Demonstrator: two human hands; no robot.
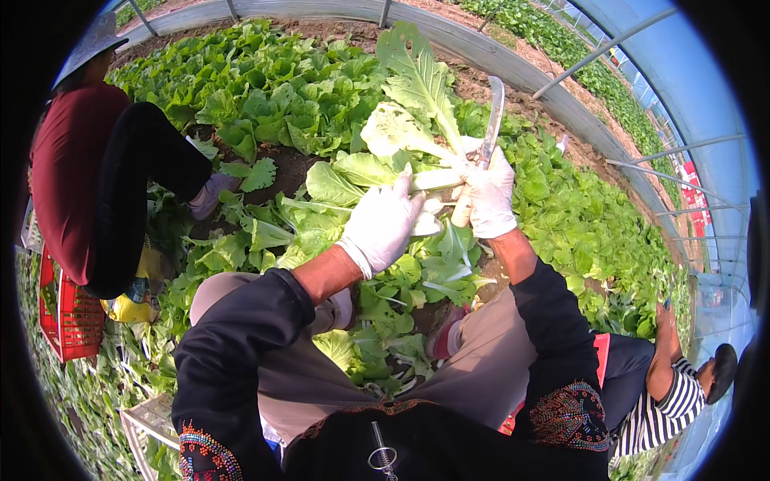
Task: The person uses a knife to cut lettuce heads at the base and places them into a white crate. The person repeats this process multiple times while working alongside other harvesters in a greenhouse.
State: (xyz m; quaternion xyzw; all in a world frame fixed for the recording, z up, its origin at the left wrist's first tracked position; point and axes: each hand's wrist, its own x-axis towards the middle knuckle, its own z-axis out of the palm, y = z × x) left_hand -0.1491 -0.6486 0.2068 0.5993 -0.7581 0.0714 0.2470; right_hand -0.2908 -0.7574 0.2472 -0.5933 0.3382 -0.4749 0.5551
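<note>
My right hand (492, 189), in a white glove, grips a knife (495, 114) with a curved blade that points up and away. The same hand holds the pale base of a leafy green plant (415, 72), whose leaves spread upward and left; one is full of holes. Also gloved in white, my left hand (385, 225) is just left of it. Its thumb and fingers close around a pale stalk (438, 179) that runs toward the right hand. Whitish stalk ends (427, 223) show below its fingers. Its palm side is hidden.
Growing leafy greens (258, 90) fill the bed ahead; loose leaves (385, 337) lie between my feet. At left, a person in maroon (78, 174) sits near a red plastic crate (81, 315). A person in stripes (668, 415) crouches at right. A white crate (147, 421) stands lower left.
</note>
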